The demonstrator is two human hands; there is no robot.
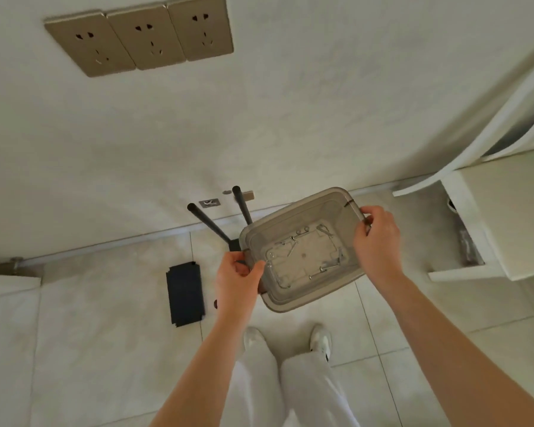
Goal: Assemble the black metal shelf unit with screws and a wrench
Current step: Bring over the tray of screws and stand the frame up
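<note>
Both hands hold a translucent grey rectangular plastic bin above the floor, one at each short end. The left hand has its grip closed on the near-left rim, thumb over the top edge and fingers curled underneath. The right hand has its grip closed on the far-right rim, fingers wrapped over the edge by a small dark mark on the plastic. The bin is tilted, its open top facing the camera.

Loose in the bottom of the bin lie small silver screws and metal fittings, scattered along the edges of the base; whether a wrench is among them is too small to tell.

Behind the bin, two black round metal legs of the shelf unit rise at a slant from a black base that is mostly hidden by the bin, close to the white wall. A flat black rectangular metal panel lies on the pale tiled floor, to the left of the left hand and apart from the legs.

Three bronze-coloured wall sockets sit side by side high on the wall. A white cabinet stands at the right. The person's white trousers and white shoes show below the bin.
</note>
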